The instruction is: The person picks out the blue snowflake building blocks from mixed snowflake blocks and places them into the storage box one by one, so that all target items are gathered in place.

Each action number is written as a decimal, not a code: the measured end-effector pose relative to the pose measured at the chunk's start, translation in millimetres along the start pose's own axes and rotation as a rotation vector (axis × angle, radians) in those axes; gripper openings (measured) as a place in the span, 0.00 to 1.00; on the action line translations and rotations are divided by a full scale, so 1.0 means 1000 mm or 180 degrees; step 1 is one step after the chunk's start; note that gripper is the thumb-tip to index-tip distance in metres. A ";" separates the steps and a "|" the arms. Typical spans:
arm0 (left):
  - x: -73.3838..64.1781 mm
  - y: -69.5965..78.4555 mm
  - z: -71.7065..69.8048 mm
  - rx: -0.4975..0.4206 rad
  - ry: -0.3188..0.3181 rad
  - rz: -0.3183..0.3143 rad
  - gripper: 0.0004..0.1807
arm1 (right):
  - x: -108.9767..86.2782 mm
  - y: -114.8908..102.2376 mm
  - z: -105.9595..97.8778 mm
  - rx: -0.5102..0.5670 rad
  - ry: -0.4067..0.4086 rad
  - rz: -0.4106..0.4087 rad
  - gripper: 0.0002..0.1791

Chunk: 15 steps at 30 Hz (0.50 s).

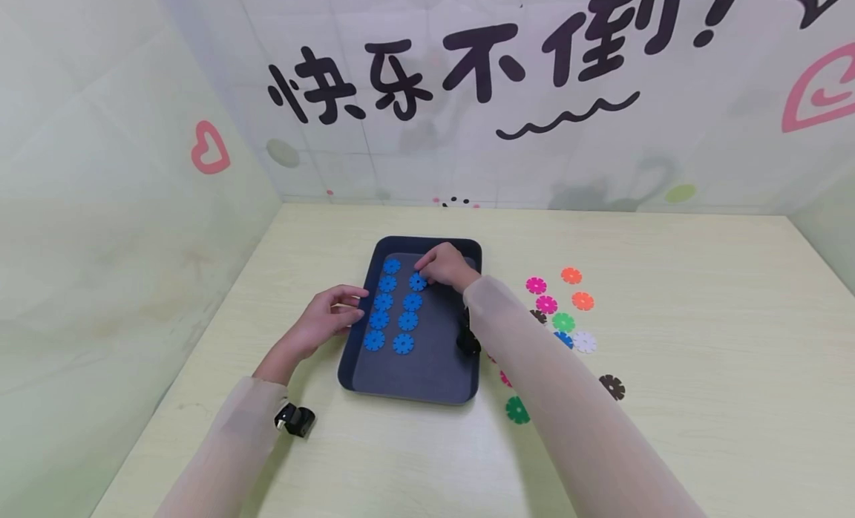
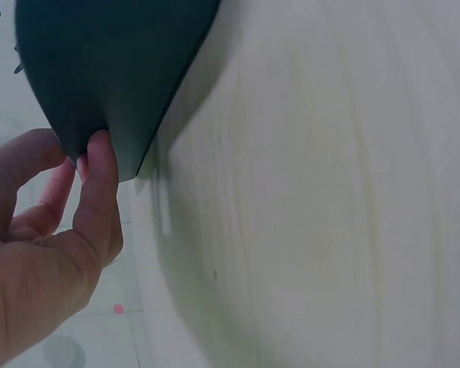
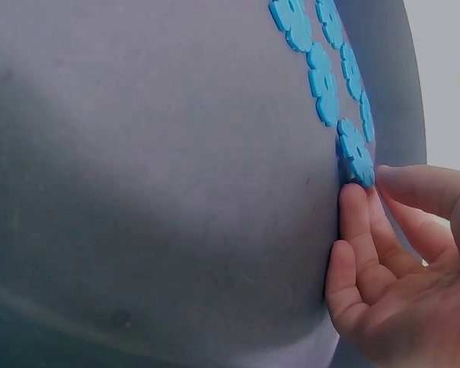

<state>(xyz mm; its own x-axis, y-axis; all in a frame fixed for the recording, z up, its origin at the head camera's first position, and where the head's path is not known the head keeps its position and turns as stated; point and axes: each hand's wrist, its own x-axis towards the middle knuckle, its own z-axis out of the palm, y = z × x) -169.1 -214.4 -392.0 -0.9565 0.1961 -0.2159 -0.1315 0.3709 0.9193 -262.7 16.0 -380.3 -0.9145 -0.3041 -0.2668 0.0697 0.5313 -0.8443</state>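
A dark grey tray (image 1: 434, 377) lies on the table, with several blue notched interlocking discs (image 1: 378, 320) in two columns on its left part. At the upper end of the second column, my right hand (image 1: 449, 267) pinches a blue notched disc (image 1: 417, 281) by its edge. The right wrist view shows this disc (image 3: 356, 152) tilted, its lower edge at the fingertips of the right hand (image 3: 399, 261). My left hand (image 1: 327, 319) grips the tray's left rim. In the left wrist view, the thumb and fingers of the left hand (image 2: 61, 222) meet at the tray wall (image 2: 111, 77).
Right of the tray lie loose notched discs, including pink (image 1: 546, 304), orange (image 1: 583, 301), light green (image 1: 564, 322), white (image 1: 585, 342), dark brown (image 1: 611, 387) and dark green (image 1: 516, 410) ones. The right forearm hides some. A printed backdrop (image 1: 467, 154) stands behind the table (image 1: 721, 340).
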 end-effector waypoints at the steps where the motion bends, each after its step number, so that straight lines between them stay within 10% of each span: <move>1: 0.000 0.000 0.000 -0.0002 -0.0003 0.0001 0.20 | 0.000 0.000 0.000 0.0020 0.0017 0.0005 0.10; 15: 0.000 0.001 0.001 0.0002 0.0002 0.0005 0.20 | -0.004 -0.002 -0.001 0.0332 0.0275 0.0025 0.11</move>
<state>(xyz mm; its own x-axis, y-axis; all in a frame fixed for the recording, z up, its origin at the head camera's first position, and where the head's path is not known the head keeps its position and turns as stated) -168.8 -213.5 -391.6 -0.9569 0.1961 -0.2143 -0.1298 0.3713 0.9194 -259.6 16.8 -376.9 -0.9444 -0.2284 -0.2365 0.1140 0.4471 -0.8872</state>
